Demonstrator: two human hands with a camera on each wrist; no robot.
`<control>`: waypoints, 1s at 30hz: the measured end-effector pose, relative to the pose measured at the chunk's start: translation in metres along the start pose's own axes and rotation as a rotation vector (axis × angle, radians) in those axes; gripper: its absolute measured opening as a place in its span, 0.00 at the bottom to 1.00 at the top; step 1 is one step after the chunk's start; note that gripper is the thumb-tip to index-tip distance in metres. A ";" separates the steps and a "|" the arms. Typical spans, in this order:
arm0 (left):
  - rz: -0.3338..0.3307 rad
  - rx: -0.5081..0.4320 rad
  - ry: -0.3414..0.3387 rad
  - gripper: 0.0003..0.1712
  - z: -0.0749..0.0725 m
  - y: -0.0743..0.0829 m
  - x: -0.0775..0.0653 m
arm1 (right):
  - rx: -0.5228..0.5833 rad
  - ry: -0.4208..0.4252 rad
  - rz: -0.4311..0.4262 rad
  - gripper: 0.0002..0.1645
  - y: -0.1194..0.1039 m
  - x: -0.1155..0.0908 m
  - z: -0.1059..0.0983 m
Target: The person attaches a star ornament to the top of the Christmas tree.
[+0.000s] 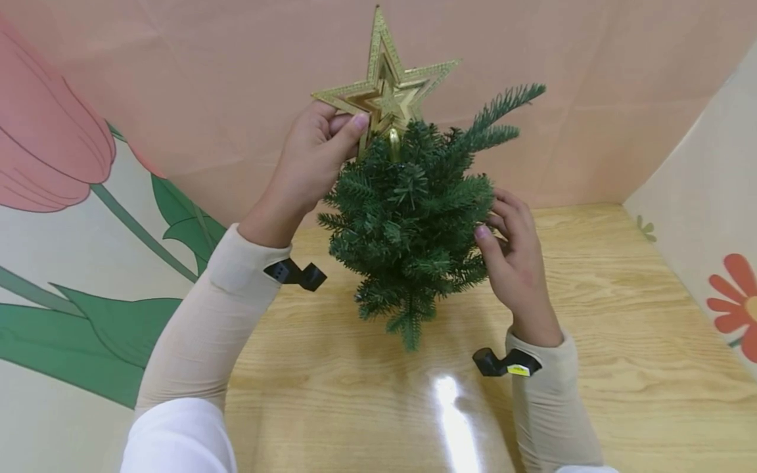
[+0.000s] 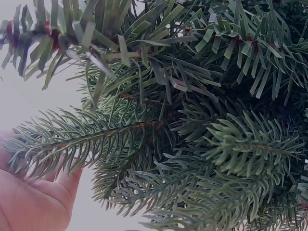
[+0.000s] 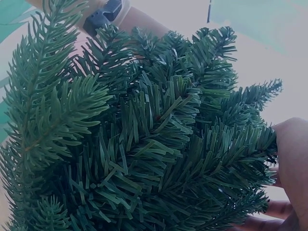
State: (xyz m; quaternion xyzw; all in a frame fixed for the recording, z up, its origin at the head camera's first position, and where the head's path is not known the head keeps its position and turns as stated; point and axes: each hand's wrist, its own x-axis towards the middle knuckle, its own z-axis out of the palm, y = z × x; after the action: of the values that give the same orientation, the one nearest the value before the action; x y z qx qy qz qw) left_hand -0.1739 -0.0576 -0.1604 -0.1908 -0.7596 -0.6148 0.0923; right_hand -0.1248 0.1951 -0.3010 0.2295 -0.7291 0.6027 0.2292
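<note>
Left hand point(image 1: 307, 154) of a person is pinching, between thumb and fingers, the lower left part of a gold, five-pointed, glitter-edged star point(image 1: 390, 100) with smaller star outlines nested inside it. The star is standing at the top of a bushy green artificial fir tree point(image 1: 408, 230), its short shiny gold stem point(image 1: 395, 143) reaching down among the upper needles; how firmly the stem is seated cannot be told. Right hand point(image 1: 520, 263) is touching the tree's right side, thumb and fingers spreading apart about the outer branches; the fingertips are disappearing into foliage, so whether they are gripping a branch cannot be told. Two longer sprigs point(image 1: 503, 118) are projecting from the tree's upper right. The tree is rising above a pale wood-grain tabletop point(image 1: 621, 368), its foot being hidden by foliage. Behind, a plain pink sheet point(image 1: 579, 79) is hanging; a large pink tulip print point(image 1: 53, 131) is filling the left side.
</note>
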 end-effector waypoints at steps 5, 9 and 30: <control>0.025 0.032 -0.003 0.14 0.000 -0.001 -0.001 | -0.007 0.000 0.007 0.23 0.015 0.000 -0.001; 0.031 0.050 -0.008 0.14 -0.001 0.000 -0.001 | -0.011 -0.001 0.008 0.24 0.028 0.000 -0.002; -0.070 0.003 0.042 0.18 0.001 0.004 -0.002 | -0.007 -0.006 -0.001 0.23 0.000 0.000 -0.001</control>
State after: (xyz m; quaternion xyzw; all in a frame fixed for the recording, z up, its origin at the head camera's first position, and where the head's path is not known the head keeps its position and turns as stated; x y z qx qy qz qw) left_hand -0.1701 -0.0561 -0.1581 -0.1510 -0.7648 -0.6202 0.0868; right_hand -0.1245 0.1961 -0.3011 0.2306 -0.7319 0.5993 0.2280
